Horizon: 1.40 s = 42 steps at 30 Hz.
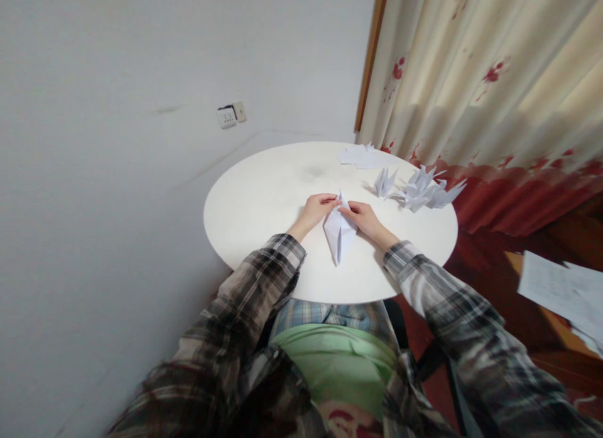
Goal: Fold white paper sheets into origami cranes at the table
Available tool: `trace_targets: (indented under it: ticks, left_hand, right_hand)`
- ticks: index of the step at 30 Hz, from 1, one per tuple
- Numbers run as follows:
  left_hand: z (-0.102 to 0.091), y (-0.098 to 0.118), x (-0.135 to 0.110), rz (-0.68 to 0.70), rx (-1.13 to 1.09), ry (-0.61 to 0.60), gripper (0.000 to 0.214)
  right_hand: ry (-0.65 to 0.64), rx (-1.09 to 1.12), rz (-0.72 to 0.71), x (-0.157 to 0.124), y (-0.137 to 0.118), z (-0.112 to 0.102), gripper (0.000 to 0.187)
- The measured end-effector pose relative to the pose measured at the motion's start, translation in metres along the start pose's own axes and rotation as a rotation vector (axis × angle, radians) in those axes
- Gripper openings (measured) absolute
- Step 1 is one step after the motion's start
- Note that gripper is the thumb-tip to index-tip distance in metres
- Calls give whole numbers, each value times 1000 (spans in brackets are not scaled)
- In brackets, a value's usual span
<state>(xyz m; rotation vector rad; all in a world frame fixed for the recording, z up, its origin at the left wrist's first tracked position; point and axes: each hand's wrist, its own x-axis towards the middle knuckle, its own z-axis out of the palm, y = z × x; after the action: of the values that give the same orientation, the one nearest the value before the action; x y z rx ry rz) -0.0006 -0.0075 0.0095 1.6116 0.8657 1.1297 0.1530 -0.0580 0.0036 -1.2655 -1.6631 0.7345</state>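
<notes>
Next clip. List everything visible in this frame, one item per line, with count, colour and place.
half-folded paper: one, white, pointed, centre of table between the hands
folded paper figures: several, exact count unclear, white, right part of table
flat paper pieces: a few, white, far edge of table
round table: one, white, middle of view
wall socket: one, white, on the wall beyond the table
curtain: one, cream with red flowers, upper right
loose sheets: some, white, lower right, off the table
plaid sleeves: two, dark and pale check, foreground
left hand: one, bare, gripping the paper's upper end
right hand: one, bare, gripping the same end from the other side
</notes>
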Motion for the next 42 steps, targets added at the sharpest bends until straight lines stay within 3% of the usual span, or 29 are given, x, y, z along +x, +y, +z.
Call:
trace_targets:
  ticks: [5,9,18,27,35,39,42]
  left_hand:
    - [3,2,-1,37,-6,72,25]
    - [5,8,-4,51,-42,75,29]
    - [5,22,-13,-30,-233,-120,37]
    - [9,18,-8,43,-78,-78,26]
    - [17,11,-8,197,142,65,21]
    - [17,12,-7,180,192,144,20]
    - [14,15,-6,87,41,95,19]
  right_hand:
    - [-68,32,27,0,1,2,38]
    - [-52,-39,37,-2,-1,3,29]
    - [-88,-189,32,-5,-11,4,19]
    - [-74,-409,-17,-4,-13,3,25]
    - [-60,-607,-83,-4,-9,7,29]
    - [-49,-639,-101,-5,-12,8,28]
    - [-61,-559,-58,-5,-13,8,27]
